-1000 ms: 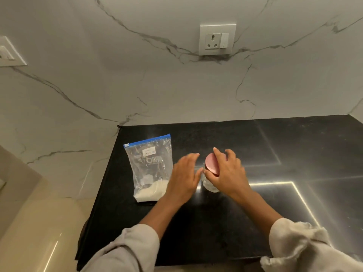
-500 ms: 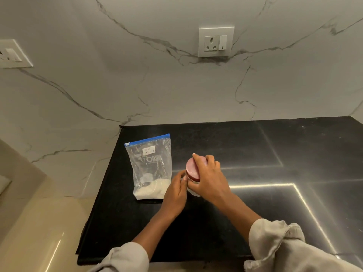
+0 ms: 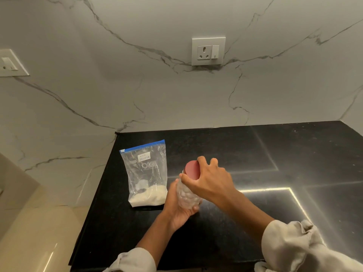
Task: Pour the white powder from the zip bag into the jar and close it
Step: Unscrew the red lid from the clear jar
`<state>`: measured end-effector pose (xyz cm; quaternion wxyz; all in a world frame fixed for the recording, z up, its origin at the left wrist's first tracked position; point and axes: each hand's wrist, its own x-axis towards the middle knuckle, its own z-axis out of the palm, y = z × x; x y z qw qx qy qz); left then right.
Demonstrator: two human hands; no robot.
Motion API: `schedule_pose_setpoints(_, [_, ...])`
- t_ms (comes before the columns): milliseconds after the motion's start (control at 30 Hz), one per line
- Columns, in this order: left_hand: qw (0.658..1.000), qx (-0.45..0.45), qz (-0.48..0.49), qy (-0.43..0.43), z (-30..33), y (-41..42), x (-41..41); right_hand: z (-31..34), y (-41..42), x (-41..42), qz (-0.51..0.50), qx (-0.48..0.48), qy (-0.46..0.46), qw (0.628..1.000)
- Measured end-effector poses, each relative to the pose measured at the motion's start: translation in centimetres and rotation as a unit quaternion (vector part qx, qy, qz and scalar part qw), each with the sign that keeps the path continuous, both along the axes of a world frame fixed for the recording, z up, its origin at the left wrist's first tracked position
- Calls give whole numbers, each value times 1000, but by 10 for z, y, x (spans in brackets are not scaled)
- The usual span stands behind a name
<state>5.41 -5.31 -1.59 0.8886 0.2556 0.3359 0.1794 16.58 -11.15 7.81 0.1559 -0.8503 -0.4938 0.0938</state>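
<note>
Jar held in both hands, bag parked at its 9 o'clock

The jar (image 3: 187,196) is gripped from below by the left hand (image 3: 177,208), fingers curled round its bumpy clear body, while the red lid (image 3: 192,169) is clamped from above by the right hand (image 3: 211,180), thumb and fingers wrapped round its rim. The jar is tilted, lid leaning toward 11 o'clock, and looks lifted off the black counter (image 3: 245,154), though that can't be told for sure. Nothing can be made out inside it; the textured wall hides that. The zip bag (image 3: 145,173), blue strip on top, is stood just beside the left hand, and a low heap of white powder (image 3: 148,197) is settled in its bottom. A handwritten label (image 3: 144,156) is stuck near its top.
</note>
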Motion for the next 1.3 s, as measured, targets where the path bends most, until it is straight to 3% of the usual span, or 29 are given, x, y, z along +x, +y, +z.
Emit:
schedule_pose_setpoints(167, [994,1,-104,-31,6,-5,-2,22,-11,-8,124,19,-86,988])
schedule_pose_setpoints(267, [990,0,-134,-33,7,-2,-5,39,-11,-2,219,-45,-124,967])
schedule_pose_setpoints(367, [993,12,-119,-23,12,4,-3,53,-4,8,186,-121,-101,970])
schedule_pose_setpoints(467, [996,27,-86,9,21,13,1,63,5,8,147,-117,-49,981])
schedule_pose_setpoints(533, [995,31,-90,18,30,19,2,71,11,7,178,-108,-20,978])
schedule_pose_setpoints(633, [995,39,-86,15,34,22,2,85,16,9,270,-168,-22,948])
schedule_pose_setpoints(733, [998,27,-65,0,27,25,2,89,17,8,262,-182,-8,948])
schedule_pose_setpoints(900, [997,31,-64,14,26,23,8,84,19,1,195,-125,-91,969])
schedule_pose_setpoints(1033, [996,42,-73,1,24,21,9,95,25,6,256,-223,-49,939])
schedule_pose_setpoints(1100, [997,39,-70,2,20,22,10,96,27,5,225,-206,-44,951])
schedule_pose_setpoints(1200, [996,36,-71,33,18,25,13,85,28,-1,181,-175,-108,962])
schedule_pose_setpoints(1300, [996,44,-81,13,16,26,15,84,29,3,231,-204,-84,948])
